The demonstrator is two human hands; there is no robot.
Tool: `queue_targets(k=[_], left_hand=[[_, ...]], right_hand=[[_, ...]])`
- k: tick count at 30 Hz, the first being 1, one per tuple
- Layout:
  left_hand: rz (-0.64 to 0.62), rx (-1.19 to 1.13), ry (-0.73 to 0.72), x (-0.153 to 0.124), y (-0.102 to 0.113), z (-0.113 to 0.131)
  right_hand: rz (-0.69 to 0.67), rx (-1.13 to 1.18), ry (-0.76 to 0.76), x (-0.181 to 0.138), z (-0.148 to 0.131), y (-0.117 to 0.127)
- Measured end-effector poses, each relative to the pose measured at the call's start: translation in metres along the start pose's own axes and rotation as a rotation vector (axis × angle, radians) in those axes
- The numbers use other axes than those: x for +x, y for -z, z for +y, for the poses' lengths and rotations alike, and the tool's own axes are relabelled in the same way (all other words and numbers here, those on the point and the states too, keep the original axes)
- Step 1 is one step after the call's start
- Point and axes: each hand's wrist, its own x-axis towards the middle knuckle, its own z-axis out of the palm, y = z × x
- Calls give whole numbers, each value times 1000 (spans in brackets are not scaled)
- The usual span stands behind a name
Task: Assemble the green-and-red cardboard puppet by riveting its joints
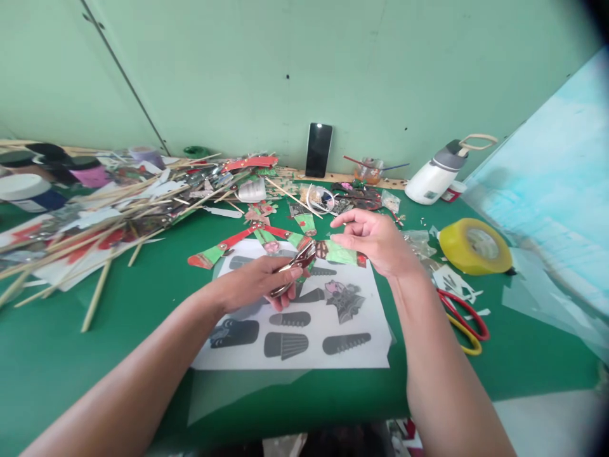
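Punch pliers (294,270) lie clasped in left grip (259,284); right grip (377,244) spread over green cutout (340,253).

left hand (259,282) grips metal punch pliers (294,270) over the white printed sheet (304,330). right hand (375,241) pinches a painted cutout strip (340,252) just above that sheet. yellow tape roll (474,246) right of sheet, red scissors (464,317) near its right edge.

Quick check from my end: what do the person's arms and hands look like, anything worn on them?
The left hand and right hand are bare: no gloves, and no watch, bracelet or ring shows. Both forearms are uncovered as far as the bottom edge of the picture, with no sleeve in view.
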Motion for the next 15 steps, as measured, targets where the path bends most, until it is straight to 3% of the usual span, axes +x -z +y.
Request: queue_targets(k=[10,15], left_hand=[[65,27,-106,1,-2,-3],[127,56,-89,3,1,-4]], right_hand=[[33,-25,-6,-1,0,1],[-37,60,-71,-2,0,5]])
